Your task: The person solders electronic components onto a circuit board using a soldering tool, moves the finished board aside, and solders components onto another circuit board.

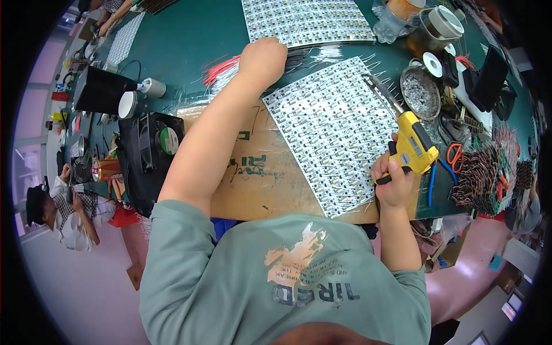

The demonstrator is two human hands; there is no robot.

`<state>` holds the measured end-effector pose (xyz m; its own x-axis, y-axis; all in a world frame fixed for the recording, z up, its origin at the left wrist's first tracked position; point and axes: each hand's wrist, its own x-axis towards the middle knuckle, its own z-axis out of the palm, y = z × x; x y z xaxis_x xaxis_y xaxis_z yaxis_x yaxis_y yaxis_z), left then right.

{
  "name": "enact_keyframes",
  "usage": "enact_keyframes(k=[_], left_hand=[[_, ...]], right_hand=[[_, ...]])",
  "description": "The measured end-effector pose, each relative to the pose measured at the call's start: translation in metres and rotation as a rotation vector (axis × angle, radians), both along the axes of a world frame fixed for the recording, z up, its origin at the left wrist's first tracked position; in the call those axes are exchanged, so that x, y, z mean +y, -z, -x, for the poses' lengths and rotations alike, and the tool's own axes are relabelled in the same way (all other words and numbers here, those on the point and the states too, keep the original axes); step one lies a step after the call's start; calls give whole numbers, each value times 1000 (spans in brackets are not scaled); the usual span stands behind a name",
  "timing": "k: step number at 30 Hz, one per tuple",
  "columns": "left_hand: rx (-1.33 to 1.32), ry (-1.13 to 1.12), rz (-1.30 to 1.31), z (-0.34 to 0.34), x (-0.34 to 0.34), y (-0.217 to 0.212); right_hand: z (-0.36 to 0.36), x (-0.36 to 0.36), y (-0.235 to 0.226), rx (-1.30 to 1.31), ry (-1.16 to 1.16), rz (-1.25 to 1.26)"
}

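Note:
My right hand (394, 179) grips a yellow and black soldering gun (415, 144), its metal tip angled up and left over the right edge of a white circuit board panel (330, 132). Small components and wire ends cover the panel, which lies tilted on cardboard. Beyond the panel's left corner, my left hand (263, 60) is curled closed among loose wires; its fingertips are hidden. Red wires (221, 72) and white wires (224, 82) fan out left of it, with black wires (296, 57) to its right. A second panel stack (307, 23) lies just past this hand.
A metal dish of solder scraps (421, 92) stands right of the panel. Orange-handled scissors (454, 156) and a wired board bundle (483, 178) lie nearer. A black fan (150, 146) stands left beside the cardboard (247, 184). Another person (69, 213) works at far left.

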<state>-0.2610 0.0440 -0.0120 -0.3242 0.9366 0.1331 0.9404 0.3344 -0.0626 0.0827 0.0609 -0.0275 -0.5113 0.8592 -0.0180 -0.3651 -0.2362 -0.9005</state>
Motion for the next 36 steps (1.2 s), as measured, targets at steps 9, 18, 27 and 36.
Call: enact_keyframes(k=[9, 18, 27, 36], left_hand=[[-95, -35, 29, 4, 6, -11], [-136, -97, 85, -2, 7, -15], [-107, 107, -89, -10, -1, -32], [-4, 156, -2, -21, -21, -67]], right_hand=[[-1, 1, 2, 8, -18, 6], [-15, -4, 13, -186, 32, -4], [-10, 2, 3, -97, -93, 40], [-13, 0, 5, -68, -117, 12]])
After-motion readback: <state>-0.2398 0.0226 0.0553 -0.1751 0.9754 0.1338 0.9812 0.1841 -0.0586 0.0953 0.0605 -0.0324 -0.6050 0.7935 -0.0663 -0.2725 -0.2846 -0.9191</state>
